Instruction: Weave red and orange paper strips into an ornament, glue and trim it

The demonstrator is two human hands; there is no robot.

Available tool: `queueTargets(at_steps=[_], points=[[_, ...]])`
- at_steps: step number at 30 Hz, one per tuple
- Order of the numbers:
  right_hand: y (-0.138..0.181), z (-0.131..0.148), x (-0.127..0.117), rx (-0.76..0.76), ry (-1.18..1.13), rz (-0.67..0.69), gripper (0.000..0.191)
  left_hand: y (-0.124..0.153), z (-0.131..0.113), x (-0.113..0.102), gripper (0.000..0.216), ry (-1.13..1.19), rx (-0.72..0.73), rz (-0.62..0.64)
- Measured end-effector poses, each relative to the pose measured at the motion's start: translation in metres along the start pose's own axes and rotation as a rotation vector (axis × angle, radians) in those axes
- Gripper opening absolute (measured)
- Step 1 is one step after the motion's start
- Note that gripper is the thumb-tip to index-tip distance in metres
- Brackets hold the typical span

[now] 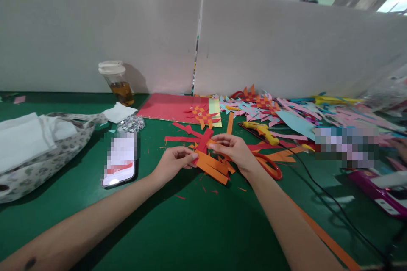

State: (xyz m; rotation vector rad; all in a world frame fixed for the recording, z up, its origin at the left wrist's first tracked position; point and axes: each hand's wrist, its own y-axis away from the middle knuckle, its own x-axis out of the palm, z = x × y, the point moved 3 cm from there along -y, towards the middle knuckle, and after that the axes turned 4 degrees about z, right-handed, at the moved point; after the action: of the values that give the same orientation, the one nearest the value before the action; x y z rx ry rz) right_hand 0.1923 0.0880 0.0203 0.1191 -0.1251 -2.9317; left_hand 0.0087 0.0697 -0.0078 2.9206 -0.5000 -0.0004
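My left hand (174, 161) and my right hand (233, 151) meet over a bundle of woven orange and red paper strips (212, 162) on the green table (190, 224). Left fingers pinch the strips' left edge. Right fingers are curled over the top of the same bundle, thumb pressing an orange strip. Loose red strips (182, 139) lie just behind the hands. Orange-handled scissors (270, 166) rest under my right wrist.
A phone (120, 161) lies left of my hands, beside a patterned cloth bag (41, 156) and a lidded cup (117, 81). A yellow glue gun (261, 130) with black cord, finished paper crabs (202, 115) and paper scraps (318, 110) lie behind and right. Grey partitions stand at the back.
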Motion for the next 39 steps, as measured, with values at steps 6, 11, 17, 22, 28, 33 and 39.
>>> queueTargets(at_steps=[6, 11, 17, 22, 28, 33, 39], points=[[0.0014, -0.0050, 0.0007, 0.119, 0.005, 0.135, 0.038, -0.0004, 0.0010, -0.0002, 0.019, -0.018, 0.014, 0.002], [0.0040, -0.0029, 0.0031, 0.118, 0.023, 0.140, 0.034, 0.0001, 0.0003, -0.0001, 0.021, -0.028, 0.025, 0.009], [0.0040, -0.0002, 0.0067, 0.046, 0.134, 0.139, 0.028, 0.0006, -0.0001, 0.0002, 0.022, -0.025, 0.017, 0.015], [0.0025, -0.0013, 0.0057, 0.019, 0.182, 0.144, 0.026, 0.0000, 0.0005, 0.0000, 0.023, -0.019, 0.012, 0.006], [0.0019, -0.0029, 0.0070, 0.004, 0.195, 0.156, 0.027, -0.0010, 0.0038, -0.0009, 0.031, 0.045, -0.005, -0.031], [0.0015, -0.0026, 0.0083, -0.022, 0.240, 0.148, 0.026, -0.0002, 0.0026, 0.0003, 0.026, 0.037, -0.005, -0.028], [0.0014, -0.0026, 0.0072, -0.023, 0.224, 0.118, 0.028, 0.0006, -0.0010, 0.0009, 0.022, 0.052, -0.009, -0.021]])
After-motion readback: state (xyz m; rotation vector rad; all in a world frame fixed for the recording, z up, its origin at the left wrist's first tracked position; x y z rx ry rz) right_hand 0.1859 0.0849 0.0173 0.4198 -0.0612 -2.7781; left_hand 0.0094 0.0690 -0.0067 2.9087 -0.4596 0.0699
